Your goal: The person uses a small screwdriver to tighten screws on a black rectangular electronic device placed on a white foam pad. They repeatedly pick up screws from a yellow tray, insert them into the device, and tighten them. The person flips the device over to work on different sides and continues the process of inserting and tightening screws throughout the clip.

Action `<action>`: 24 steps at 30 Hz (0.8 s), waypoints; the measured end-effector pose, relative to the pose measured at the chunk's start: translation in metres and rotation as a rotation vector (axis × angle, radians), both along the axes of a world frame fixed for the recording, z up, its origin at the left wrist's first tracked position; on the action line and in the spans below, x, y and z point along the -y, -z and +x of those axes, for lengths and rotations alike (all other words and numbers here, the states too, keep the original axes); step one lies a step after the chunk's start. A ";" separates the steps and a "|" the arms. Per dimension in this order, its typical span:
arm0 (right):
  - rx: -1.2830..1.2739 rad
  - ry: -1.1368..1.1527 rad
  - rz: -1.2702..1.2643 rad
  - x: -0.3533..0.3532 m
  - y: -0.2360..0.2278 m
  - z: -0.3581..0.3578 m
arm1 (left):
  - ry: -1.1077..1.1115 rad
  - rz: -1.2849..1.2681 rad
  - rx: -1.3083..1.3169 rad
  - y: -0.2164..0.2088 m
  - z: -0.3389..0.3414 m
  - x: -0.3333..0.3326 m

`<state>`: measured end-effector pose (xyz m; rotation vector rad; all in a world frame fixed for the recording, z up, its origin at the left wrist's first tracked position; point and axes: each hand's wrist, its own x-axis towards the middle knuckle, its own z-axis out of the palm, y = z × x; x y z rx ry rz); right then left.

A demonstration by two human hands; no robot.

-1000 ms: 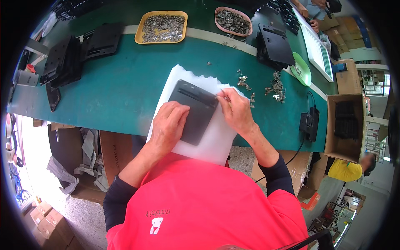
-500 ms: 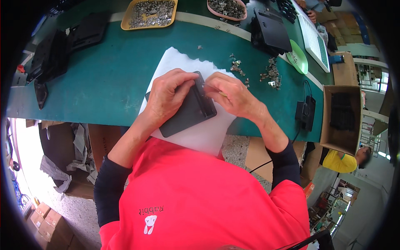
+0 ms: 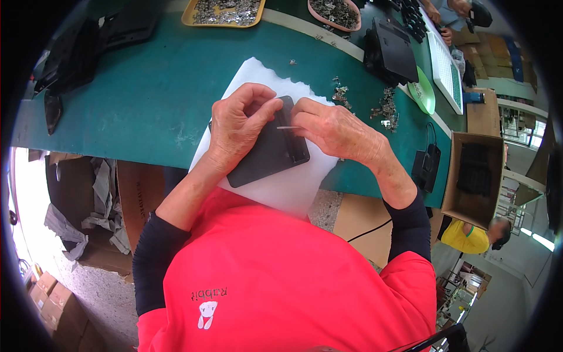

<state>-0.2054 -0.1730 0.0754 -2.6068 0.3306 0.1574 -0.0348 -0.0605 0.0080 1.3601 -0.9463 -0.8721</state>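
Note:
A flat black plastic panel [image 3: 261,161] with a long raised slot along its right side lies tilted on a white foam sheet [image 3: 234,82] at the table's near edge. My left hand [image 3: 240,126] is at the panel's upper left, thumb and fingertips pinched close to its top edge; what they hold, if anything, is hidden. Over the slot, my right hand [image 3: 334,129] grips a thin pale rod [image 3: 285,127] whose end points left across the panel. Small shiny metal clips [image 3: 387,111] lie in loose piles to the right of the sheet.
At the far side stand a yellow tray [image 3: 226,23] and a pink tray [image 3: 335,16] of metal parts. A green dish [image 3: 423,94], stacked black panels [image 3: 390,53], a black adapter [image 3: 427,167] and a cardboard box [image 3: 474,202] are rightward. More black parts [image 3: 70,58] sit left. Other people are beyond.
The head view has shifted slightly. My right hand has turned, so the rod now lies across the slot pointing left. My left hand stays near the panel's top edge.

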 end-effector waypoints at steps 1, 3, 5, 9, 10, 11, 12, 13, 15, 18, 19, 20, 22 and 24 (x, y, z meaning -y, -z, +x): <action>-0.002 -0.013 -0.021 0.000 0.000 0.000 | 0.000 -0.004 -0.018 0.000 0.001 0.000; 0.054 -0.043 0.004 0.003 0.001 -0.002 | 0.002 -0.013 -0.022 0.001 0.002 0.001; 0.103 -0.060 0.030 0.005 0.004 -0.003 | 0.000 -0.020 0.007 0.002 0.002 0.000; 0.117 -0.085 -0.012 0.006 0.008 -0.003 | -0.001 -0.025 0.016 0.002 0.001 0.000; 0.103 -0.095 -0.046 0.006 0.008 -0.003 | -0.007 -0.022 0.005 0.001 0.001 0.000; 0.079 -0.097 -0.062 0.005 0.006 -0.002 | -0.010 -0.019 -0.004 0.000 0.001 0.001; 0.055 -0.097 -0.079 0.003 0.004 -0.001 | -0.014 -0.020 -0.011 0.001 0.001 0.000; 0.032 -0.098 -0.095 0.001 0.002 0.001 | -0.016 -0.021 -0.017 0.001 0.001 0.000; 0.001 -0.098 -0.117 -0.002 0.000 0.004 | -0.012 -0.024 -0.016 0.002 0.002 0.000; -0.024 -0.103 -0.167 -0.006 0.000 0.005 | -0.002 -0.028 -0.004 0.002 0.002 -0.001; -0.029 -0.106 -0.186 -0.007 0.000 0.005 | 0.001 -0.031 -0.007 0.001 0.002 -0.002; -0.017 -0.107 -0.193 -0.007 0.002 0.003 | 0.003 -0.037 -0.010 0.001 0.002 -0.001; 0.006 -0.109 -0.208 -0.008 0.006 -0.002 | 0.013 -0.040 -0.009 0.002 0.002 -0.002; 0.001 -0.069 -0.185 -0.009 0.005 -0.001 | 0.029 -0.049 -0.022 0.003 0.004 -0.002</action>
